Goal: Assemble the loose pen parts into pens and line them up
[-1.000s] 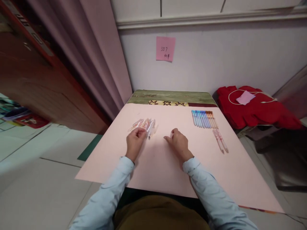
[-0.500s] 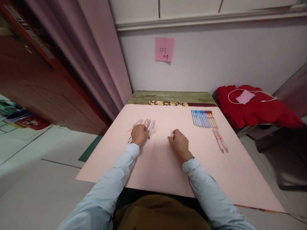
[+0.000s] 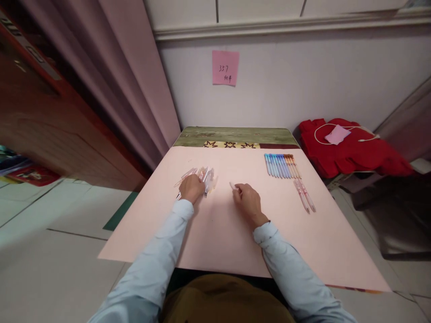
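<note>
My left hand is over a loose pile of pen parts, its fingers closed and turned down. Thin white pen refills with dark tips lie against its thumb side; what the fingertips grip, if anything, is hidden. My right hand is closed around a pale pen part, whose light end sticks out to the left past the fingertips. To the right, a row of blue, purple and brown-topped pens lies side by side. Just below that row are two pale pink pens.
A pink sheet covers most of the table, with the green wooden top showing at the back. Behind is a wall with a pink note. Red cloth with a white cable lies on the right; a curtain hangs left.
The pale part in my right hand now points out left and shows more. My left hand stays at the pile. The whole view has shifted slightly.
</note>
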A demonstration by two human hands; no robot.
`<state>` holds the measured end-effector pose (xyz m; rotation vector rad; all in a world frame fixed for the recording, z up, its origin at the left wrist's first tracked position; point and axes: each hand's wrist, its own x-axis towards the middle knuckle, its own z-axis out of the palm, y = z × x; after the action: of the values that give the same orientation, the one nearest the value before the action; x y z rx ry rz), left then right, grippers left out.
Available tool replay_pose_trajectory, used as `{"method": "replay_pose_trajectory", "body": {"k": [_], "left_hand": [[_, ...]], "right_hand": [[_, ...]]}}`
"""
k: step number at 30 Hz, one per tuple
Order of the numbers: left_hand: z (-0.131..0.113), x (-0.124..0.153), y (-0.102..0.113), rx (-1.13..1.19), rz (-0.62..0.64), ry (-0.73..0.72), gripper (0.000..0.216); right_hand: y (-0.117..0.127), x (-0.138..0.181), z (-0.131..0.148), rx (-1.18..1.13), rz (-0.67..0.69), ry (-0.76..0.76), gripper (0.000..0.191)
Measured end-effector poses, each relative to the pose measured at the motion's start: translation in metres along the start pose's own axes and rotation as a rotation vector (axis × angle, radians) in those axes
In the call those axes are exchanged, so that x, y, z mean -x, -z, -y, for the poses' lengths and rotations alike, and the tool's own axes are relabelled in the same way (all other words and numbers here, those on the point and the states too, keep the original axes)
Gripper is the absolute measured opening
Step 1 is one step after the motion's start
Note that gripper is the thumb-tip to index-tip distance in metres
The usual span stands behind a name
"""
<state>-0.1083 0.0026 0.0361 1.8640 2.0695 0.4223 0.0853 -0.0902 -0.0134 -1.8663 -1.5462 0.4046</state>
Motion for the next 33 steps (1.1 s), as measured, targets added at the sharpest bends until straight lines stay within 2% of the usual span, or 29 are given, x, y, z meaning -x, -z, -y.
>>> {"method": "replay_pose_trajectory", "body": {"k": [3,4,7,8,10,14,18,33], "left_hand": [[-0.004,0.019,-0.003,0.300,-0.104,-0.079,0.005],[-0.007,0.026,-0.005,0.514,-0.093,-0.106,0.007],[-0.016,0.044,-0.011,1.216,0.091,-0.077,0.019],[-0.018,0.047,-0.012,1.369,0.156,-0.045,0.022],[-0.021,0.051,-0.012,1.533,0.223,0.012,0.027],[-0.024,0.051,-0.011,1.593,0.220,0.066,0.024],[-0.024,0.054,-0.011,1.588,0.232,0.059,0.022],[-0.026,0.065,-0.008,1.495,0.272,0.000,0.026]], "right_hand": [[0.001,0.002,0.008,-0.484,0.061,-0.068,0.024],[0.001,0.003,0.011,-0.662,0.108,-0.104,0.025],[0.000,0.008,0.021,-1.056,0.249,-0.185,0.026],[-0.001,0.009,0.023,-1.127,0.282,-0.202,0.026],[-0.001,0.012,0.025,-1.204,0.350,-0.236,0.027],[-0.001,0.014,0.025,-1.231,0.482,-0.283,0.031],[-0.002,0.016,0.025,-1.227,0.533,-0.265,0.029],[-0.005,0.016,0.022,-1.237,0.474,-0.229,0.031]]}}
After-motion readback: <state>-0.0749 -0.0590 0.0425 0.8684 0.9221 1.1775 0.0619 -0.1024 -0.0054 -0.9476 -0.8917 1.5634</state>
